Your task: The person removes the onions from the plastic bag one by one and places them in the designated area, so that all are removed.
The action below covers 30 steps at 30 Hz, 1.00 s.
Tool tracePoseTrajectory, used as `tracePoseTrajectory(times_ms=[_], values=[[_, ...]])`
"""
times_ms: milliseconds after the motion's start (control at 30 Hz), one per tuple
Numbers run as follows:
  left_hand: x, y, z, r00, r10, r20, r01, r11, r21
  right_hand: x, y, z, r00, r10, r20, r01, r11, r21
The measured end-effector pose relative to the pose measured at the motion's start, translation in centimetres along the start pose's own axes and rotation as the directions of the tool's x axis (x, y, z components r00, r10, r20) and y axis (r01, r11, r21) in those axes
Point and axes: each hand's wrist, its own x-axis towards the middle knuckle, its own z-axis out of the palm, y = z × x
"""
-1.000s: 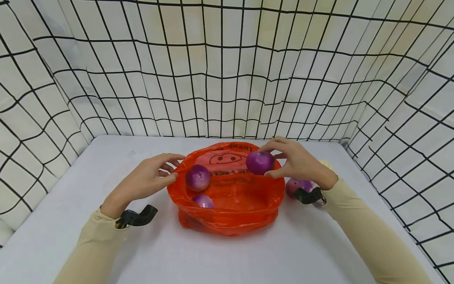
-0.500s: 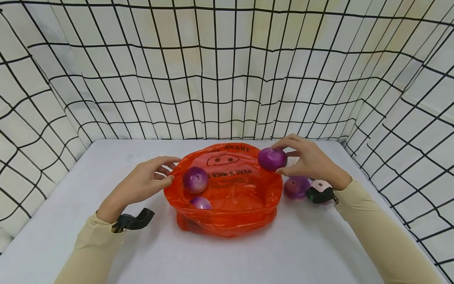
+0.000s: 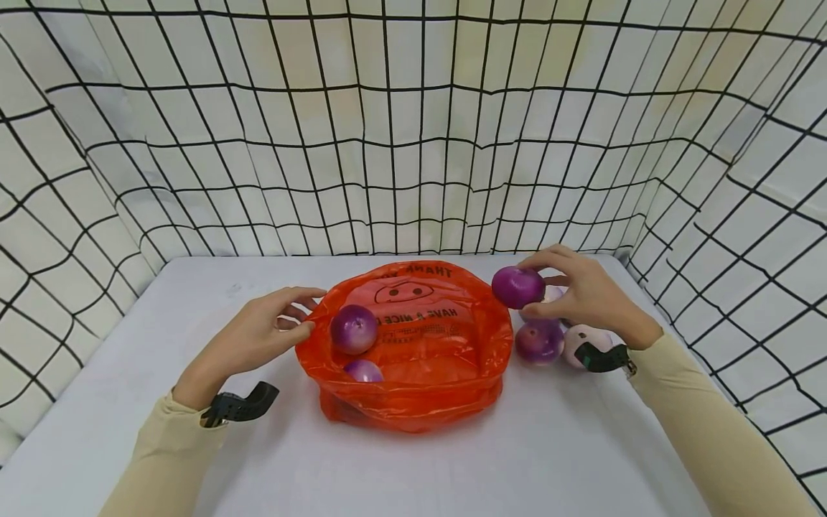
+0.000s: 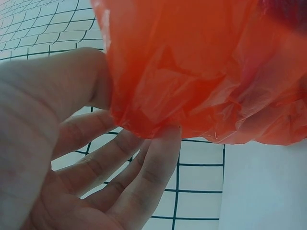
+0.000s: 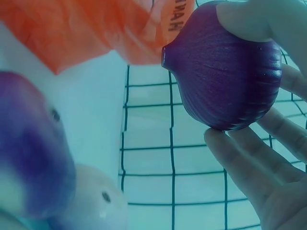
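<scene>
Onion [image 3: 519,287], deep purple, is pinched in the grip of the right hand [image 3: 584,293], thumb on one side and fingers on the other, held in the air by the right rim of a red plastic bag [image 3: 420,408]. Its stem end points toward the bag. Thumb and fingers of the left hand [image 3: 255,332] touch the bag's left edge, with space between them; I cannot tell whether that grip pinches the plastic. The bag sits open on a white surface [image 3: 413,470], mirrored lettering showing on its back wall. Inside, toward the left, are an upper bulb [image 3: 353,329] and a lower bulb [image 3: 363,370], partly hidden by the front rim. To the right of the bag lie a purple bulb [image 3: 539,341] and a paler bulb [image 3: 586,345], side by side; another pale bulb [image 3: 552,296] shows behind the right hand. Black netting [image 3: 391,144] stands behind.
</scene>
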Motion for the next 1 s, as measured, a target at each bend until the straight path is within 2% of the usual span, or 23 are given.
tracePoseTrajectory(times_ms=[167, 400, 633, 1000], values=[[0.0, 0.0, 0.1, 1.0, -0.003, 0.002, 0.003, 1.0, -0.001, -0.6, 0.9, -0.5, 0.999, 0.037, -0.028, -0.037, 0.999, -0.001], [0.1, 0.0, 0.0, 1.0, 0.0, 0.004, 0.0, 1.0, 0.003, -1.6, 2.9, -1.1, 0.997, 0.012, -0.077, -0.011, 1.0, 0.005], [0.1, 0.0, 0.1, 1.0, -0.013, -0.001, 0.013, 1.0, 0.014, -2.4, 4.5, -1.5, 0.992, -0.006, -0.129, 0.015, 0.998, 0.065], [0.0, 0.2, -0.1, 0.999, -0.035, 0.002, 0.035, 0.998, 0.048, -4.5, 6.4, -2.6, 0.974, 0.093, -0.206, -0.085, 0.995, 0.048]])
